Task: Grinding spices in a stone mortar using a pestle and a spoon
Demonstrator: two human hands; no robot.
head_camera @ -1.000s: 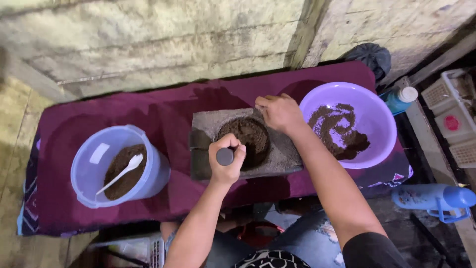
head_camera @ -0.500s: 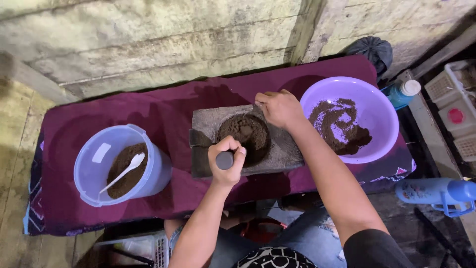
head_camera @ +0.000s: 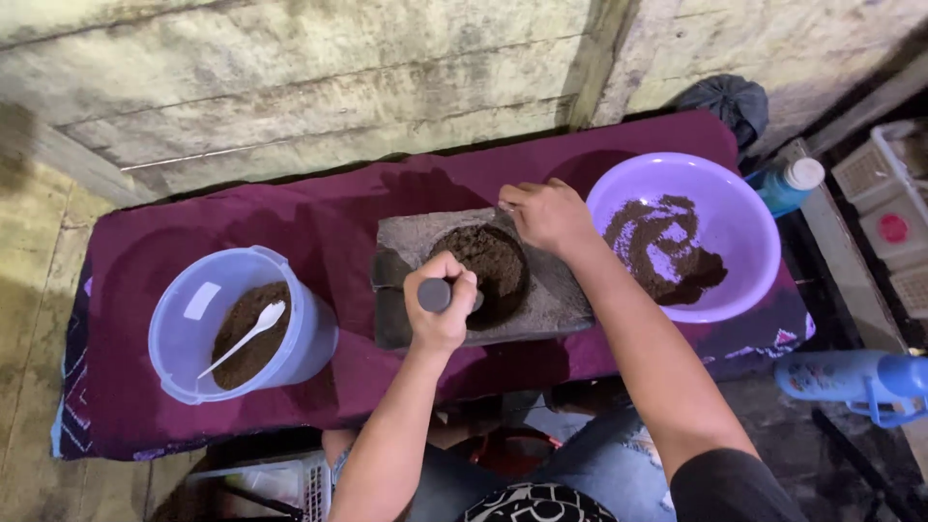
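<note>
Pestle (head_camera: 437, 295) gripped in left hand (head_camera: 442, 307) over stone mortar (head_camera: 478, 275).
Right hand (head_camera: 547, 215), fingers curled, rests on its far rim.

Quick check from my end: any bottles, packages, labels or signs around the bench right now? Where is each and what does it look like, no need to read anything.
Blue bottle: right of the purple bowl, white cap, partly hidden.
Blue spray bottle: lying on its side at lower right, pale label.
White crates: far right edge, one with a round red label.
Black bag: tied, behind the bench's right end.
No signs or screens.
</note>
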